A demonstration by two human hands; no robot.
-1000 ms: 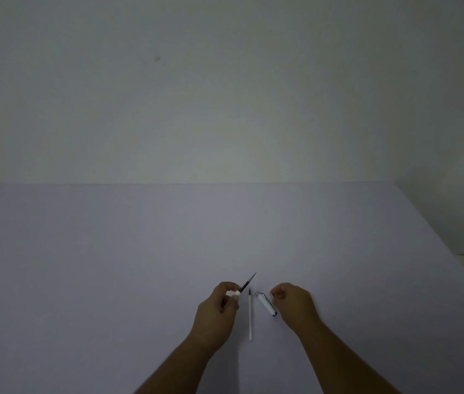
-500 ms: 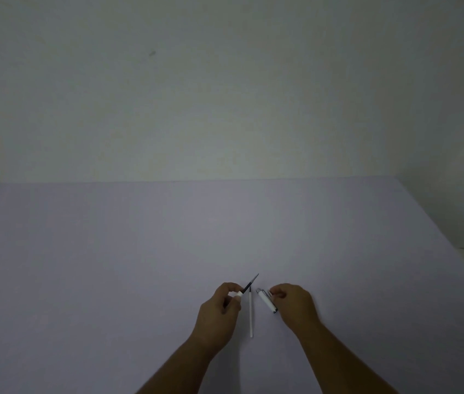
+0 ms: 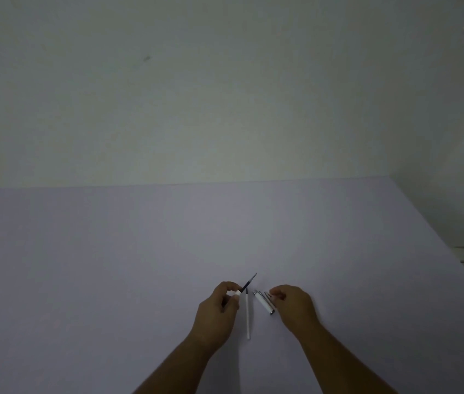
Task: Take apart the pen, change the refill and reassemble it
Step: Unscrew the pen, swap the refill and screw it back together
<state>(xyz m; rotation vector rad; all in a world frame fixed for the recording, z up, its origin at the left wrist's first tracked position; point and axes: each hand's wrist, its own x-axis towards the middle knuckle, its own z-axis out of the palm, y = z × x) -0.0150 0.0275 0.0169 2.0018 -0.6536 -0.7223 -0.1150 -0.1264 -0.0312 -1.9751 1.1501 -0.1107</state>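
Note:
My left hand (image 3: 216,311) pinches a short white pen piece (image 3: 237,293), and a dark refill (image 3: 250,281) sticks out of it, pointing up and to the right. A thin white refill (image 3: 248,317) lies on the table between my hands, lengthwise toward me. To its right lies the white upper pen half (image 3: 263,302) with silver ends and a clip. My right hand (image 3: 296,307) rests beside it with its fingers curled, the fingertips at the clip. Whether they grip the clip is unclear.
The pale lilac table (image 3: 111,265) spreads wide on all sides and meets a plain wall at the back. Its right edge (image 3: 452,251) runs diagonally, with pale slatted objects beyond it at the far right.
My right hand's fingertips have crept a little left, up to the clip of the upper pen half. My left hand keeps the piece with the dark refill almost still.

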